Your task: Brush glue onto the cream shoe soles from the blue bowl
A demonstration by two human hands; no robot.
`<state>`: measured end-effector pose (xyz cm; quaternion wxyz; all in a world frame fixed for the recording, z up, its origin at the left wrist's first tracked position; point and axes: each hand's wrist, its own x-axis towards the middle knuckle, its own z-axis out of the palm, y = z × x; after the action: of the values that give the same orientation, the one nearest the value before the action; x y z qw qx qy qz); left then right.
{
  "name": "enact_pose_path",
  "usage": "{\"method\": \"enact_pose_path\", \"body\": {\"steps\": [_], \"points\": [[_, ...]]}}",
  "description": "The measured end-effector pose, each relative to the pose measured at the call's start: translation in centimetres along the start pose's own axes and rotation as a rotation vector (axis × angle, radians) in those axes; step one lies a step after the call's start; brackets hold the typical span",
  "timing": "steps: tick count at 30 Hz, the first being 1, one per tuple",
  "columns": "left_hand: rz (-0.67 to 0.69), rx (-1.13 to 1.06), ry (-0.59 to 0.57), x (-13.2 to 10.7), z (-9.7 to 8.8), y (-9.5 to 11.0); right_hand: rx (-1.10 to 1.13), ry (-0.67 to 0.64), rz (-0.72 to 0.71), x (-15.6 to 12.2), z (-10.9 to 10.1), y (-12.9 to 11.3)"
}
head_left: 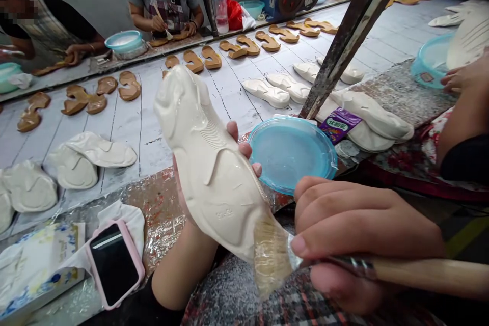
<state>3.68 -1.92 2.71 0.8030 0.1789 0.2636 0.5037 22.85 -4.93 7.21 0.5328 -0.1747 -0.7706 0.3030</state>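
Here: one white sole (214, 173), left hand (243, 148); one brush (273, 257), right hand (359, 224).

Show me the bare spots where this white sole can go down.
Bare belt lies between the left white soles and the brown soles behind. More lies right of the post. The near edge is crowded: phone, blue bowl.

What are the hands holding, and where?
Left hand grips the white shoe sole at its middle; right hand pinches the brush near its bristles.
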Motion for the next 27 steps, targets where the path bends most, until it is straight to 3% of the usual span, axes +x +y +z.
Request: {"method": "enact_pose_path", "body": {"steps": [5,8,11,17,23,27], "points": [[0.038,0.048,-0.01,-0.6,0.6,-0.3,-0.209,-0.293,0.062,2.2,-2.0,-1.7],[0.062,0.034,-0.084,-0.9,0.1,-0.4,-0.294,-0.266,0.038,2.7,-2.1,-1.6],[0.095,-0.01,-0.11,-1.1,-0.2,-0.4,-0.242,-0.205,-0.019,2.1,-1.3,-0.9],[0.064,0.024,0.04,-0.4,0.1,-0.1,-0.088,-0.126,0.001,0.0,0.0,-0.2],[-0.053,-0.021,0.173,0.5,1.7,0.3,0.049,0.104,-0.055,0.2,0.2,0.5],[-0.131,-0.053,0.247,0.8,2.3,0.2,0.049,0.049,-0.095,0.6,0.1,1.0]]}}
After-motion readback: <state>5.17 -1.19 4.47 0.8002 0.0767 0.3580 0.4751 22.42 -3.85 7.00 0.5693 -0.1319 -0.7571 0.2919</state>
